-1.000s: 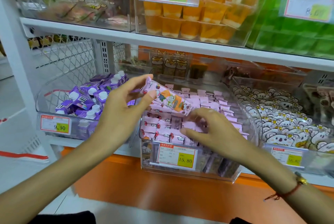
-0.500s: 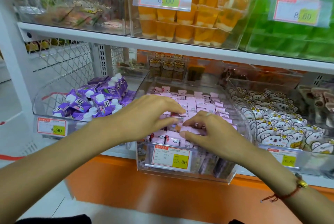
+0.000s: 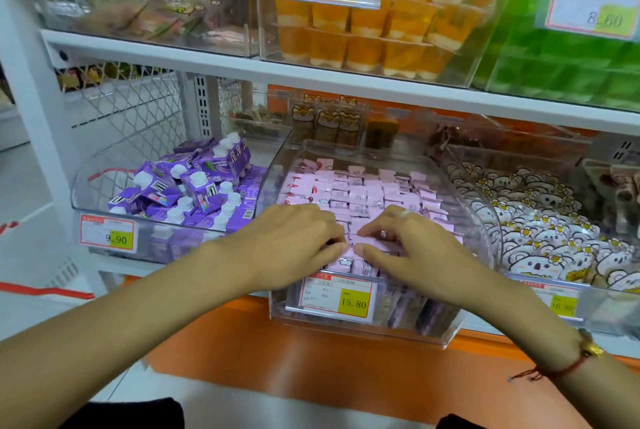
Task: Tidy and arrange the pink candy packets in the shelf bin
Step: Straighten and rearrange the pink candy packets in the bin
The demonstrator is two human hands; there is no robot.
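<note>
Both of my hands rest on the front rows of the pink candy packets (image 3: 360,191), which fill the clear shelf bin (image 3: 460,220) at the centre of the lower shelf. My left hand (image 3: 294,245) lies palm down, its fingers curled onto the packets near the front wall of the bin, thumb tip touching a packet. My right hand (image 3: 405,248) lies just beside it, fingers bent and pressing on the packets, thumb pointing toward the left thumb; the two thumb tips sit near each other without touching. I cannot tell whether either hand pinches a single packet. The packets behind my hands stand in rows, edge up. A price tag (image 3: 337,295) reading 15.80 is fixed to the front wall of the bin, below my hands. The bin to the left holds purple cartons (image 3: 194,186) with white caps. The bin to the right holds white bear-print packets (image 3: 540,238). My right wrist carries a red cord bracelet (image 3: 568,364).
</note>
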